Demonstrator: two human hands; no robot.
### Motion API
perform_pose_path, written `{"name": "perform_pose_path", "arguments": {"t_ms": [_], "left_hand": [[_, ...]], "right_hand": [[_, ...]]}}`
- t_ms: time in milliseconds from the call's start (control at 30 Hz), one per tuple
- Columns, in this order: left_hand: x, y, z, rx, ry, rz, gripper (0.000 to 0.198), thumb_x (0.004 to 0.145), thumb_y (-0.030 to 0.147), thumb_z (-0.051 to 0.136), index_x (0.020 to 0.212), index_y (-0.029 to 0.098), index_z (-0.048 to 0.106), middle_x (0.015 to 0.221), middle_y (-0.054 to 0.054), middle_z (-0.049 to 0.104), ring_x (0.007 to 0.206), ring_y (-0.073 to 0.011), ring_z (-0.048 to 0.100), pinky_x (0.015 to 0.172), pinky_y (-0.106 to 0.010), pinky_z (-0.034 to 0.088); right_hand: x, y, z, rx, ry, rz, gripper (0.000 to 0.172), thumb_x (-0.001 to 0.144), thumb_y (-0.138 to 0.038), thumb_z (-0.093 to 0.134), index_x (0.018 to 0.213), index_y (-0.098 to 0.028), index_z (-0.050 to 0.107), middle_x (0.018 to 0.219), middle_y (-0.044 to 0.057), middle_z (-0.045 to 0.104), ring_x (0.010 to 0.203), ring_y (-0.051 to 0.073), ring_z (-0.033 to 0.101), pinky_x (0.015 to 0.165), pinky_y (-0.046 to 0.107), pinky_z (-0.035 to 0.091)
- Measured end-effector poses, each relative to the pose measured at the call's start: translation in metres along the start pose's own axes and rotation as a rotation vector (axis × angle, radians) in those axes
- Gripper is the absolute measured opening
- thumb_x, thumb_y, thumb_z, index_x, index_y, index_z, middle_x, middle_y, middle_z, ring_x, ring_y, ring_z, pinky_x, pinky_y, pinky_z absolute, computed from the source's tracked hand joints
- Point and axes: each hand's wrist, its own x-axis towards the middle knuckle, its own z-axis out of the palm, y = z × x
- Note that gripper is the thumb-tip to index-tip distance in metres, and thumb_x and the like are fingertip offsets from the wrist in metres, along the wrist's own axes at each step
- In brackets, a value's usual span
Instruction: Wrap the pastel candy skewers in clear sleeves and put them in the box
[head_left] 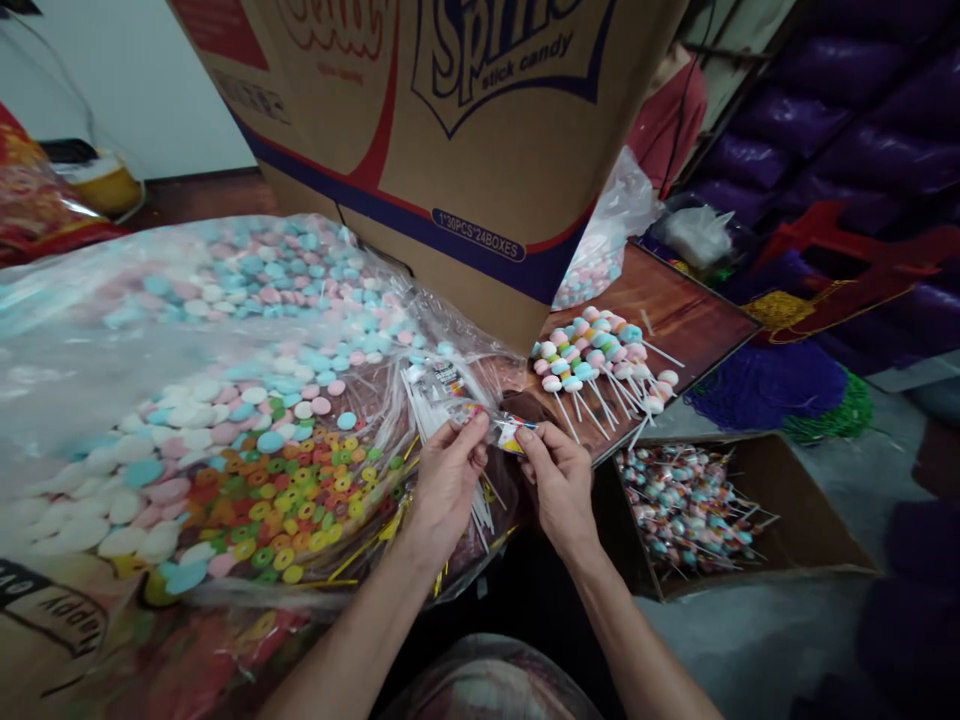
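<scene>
My left hand (448,478) and my right hand (559,482) both pinch a small clear wrapper with colourful print (504,430), held between them above the table edge. Under my left hand lies a bundle of white sticks in clear bags (439,395). Left of them a big clear bag holds pastel round candies (225,330) and small coloured ring candies (300,495). Right of my hands a heap of finished pastel stick candies (600,355) lies on the wooden table (690,320).
A large cardboard box printed "stick candy" (450,130) looms over the table. A low open carton (787,520) on the floor holds wrapped stick candies (682,510). Purple and green bead strings (780,385) and purple bags (862,150) lie at the right. A person in red (667,110) is behind the box.
</scene>
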Motion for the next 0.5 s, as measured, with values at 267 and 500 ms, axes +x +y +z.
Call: {"name": "perform_pose_path", "arguments": {"t_ms": [267, 500], "left_hand": [[-0.0015, 0.0007, -0.0024, -0.013, 0.013, 0.081, 0.026, 0.062, 0.028, 0.086, 0.071, 0.015, 0.067, 0.074, 0.002, 0.068, 0.064, -0.0068, 0.060, 0.059, -0.018, 0.045], [-0.0013, 0.0050, -0.0019, 0.022, 0.049, 0.170, 0.030, 0.059, 0.030, 0.088, 0.070, 0.014, 0.065, 0.069, 0.003, 0.065, 0.059, -0.0052, 0.056, 0.054, -0.015, 0.043]], "right_hand": [[0.0025, 0.0054, -0.0057, -0.019, 0.009, -0.029, 0.039, 0.089, -0.049, 0.057, 0.067, -0.019, 0.048, 0.064, -0.004, 0.039, 0.058, 0.009, 0.032, 0.051, 0.021, 0.030], [0.0026, 0.0061, -0.0068, -0.150, 0.063, -0.080, 0.043, 0.090, -0.054, 0.053, 0.065, -0.019, 0.050, 0.062, -0.003, 0.042, 0.058, 0.011, 0.036, 0.052, 0.023, 0.032]]}}
